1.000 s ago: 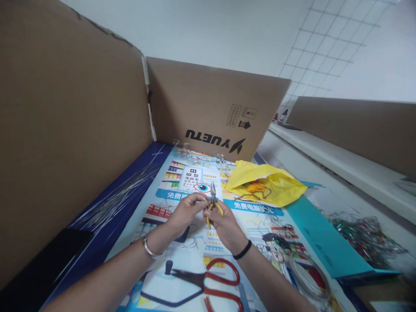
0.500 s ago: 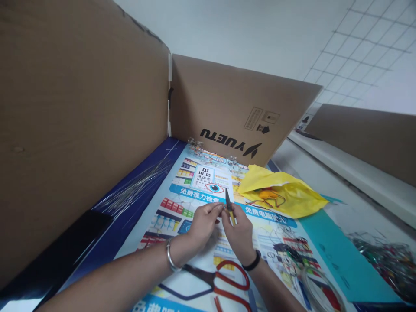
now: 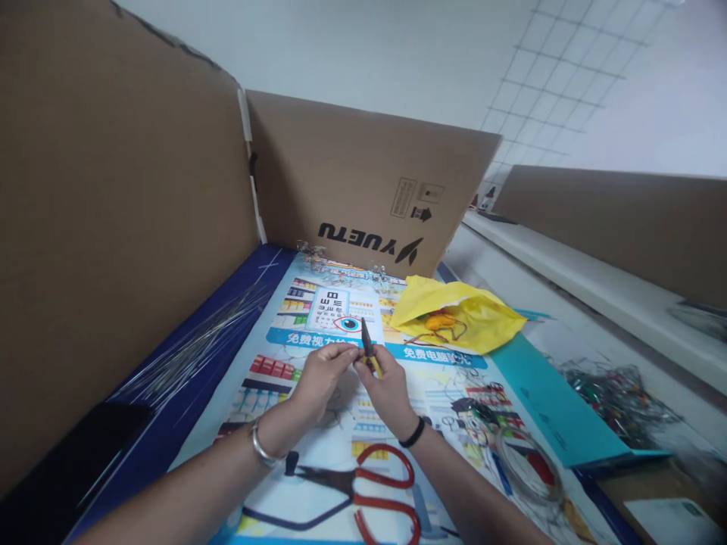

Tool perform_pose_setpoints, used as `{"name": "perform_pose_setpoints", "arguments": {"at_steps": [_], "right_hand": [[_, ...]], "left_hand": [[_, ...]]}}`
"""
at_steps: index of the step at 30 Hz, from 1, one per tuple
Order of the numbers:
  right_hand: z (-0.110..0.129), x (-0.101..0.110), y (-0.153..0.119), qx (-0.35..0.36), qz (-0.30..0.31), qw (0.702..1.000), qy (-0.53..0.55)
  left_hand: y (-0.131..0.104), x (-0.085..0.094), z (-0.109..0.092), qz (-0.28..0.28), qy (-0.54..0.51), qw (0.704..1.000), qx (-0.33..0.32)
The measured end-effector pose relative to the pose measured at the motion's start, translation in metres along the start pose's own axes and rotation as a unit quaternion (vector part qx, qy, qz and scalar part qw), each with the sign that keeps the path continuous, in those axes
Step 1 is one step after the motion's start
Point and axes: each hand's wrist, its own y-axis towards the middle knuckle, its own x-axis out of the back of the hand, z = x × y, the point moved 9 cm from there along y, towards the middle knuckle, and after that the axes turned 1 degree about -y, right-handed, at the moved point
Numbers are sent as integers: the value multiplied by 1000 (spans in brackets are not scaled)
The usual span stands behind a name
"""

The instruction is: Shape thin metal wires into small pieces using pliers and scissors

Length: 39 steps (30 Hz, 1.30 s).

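Over the middle of the printed sheet (image 3: 318, 469), my two hands meet at the fingertips. My right hand (image 3: 386, 386) is closed around pliers (image 3: 368, 350) with yellow handles, their dark pointed jaws aimed away from me. My left hand (image 3: 325, 377) pinches something too small to make out, close beside the pliers. Below the hands lie scissors (image 3: 363, 488) with red handles and dark blades, touched by neither hand. Beyond my right hand a yellow bag (image 3: 488, 322) lies open, with an orange item (image 3: 441, 325) in its mouth.
Cardboard panels (image 3: 357, 166) stand at the left and back. Long thin wires (image 3: 198, 341) lie along the left side. A coil of clear line (image 3: 528, 469) rests at the right, and a tangled heap of wire pieces (image 3: 619, 401) lies farther right. Small wire bits sit near the back panel.
The whole view has shifted, so the hands, panels and bag appear farther left. Both hands keep their pinch and their hold on the pliers.
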Motion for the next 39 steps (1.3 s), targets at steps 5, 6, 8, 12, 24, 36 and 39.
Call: {"name": "perform_pose_setpoints", "arguments": {"at_steps": [5,6,8,12,24,36,39], "right_hand": [[2,-7,-1,-9,52,995,91],[0,-12,-2,-29,79,987,135],[-3,-25,-7,-83,146,959,230],[-5,-41,-19,-151,226,912,306],[-4,-52,-35,-176,255,902,301],[-7,-53,-34,-168,226,914,292],[-6,-53,-34,-172,221,916,289]], "left_hand": [[8,11,-10,-15,5,999,-43],[10,14,-14,-21,-6,998,-52],[15,22,-20,-38,-40,997,-60],[21,30,-27,-64,-86,992,-67],[13,23,-30,-55,-103,989,-91],[4,18,-31,-58,-115,986,-103],[4,18,-31,-59,-110,987,-106]]}}
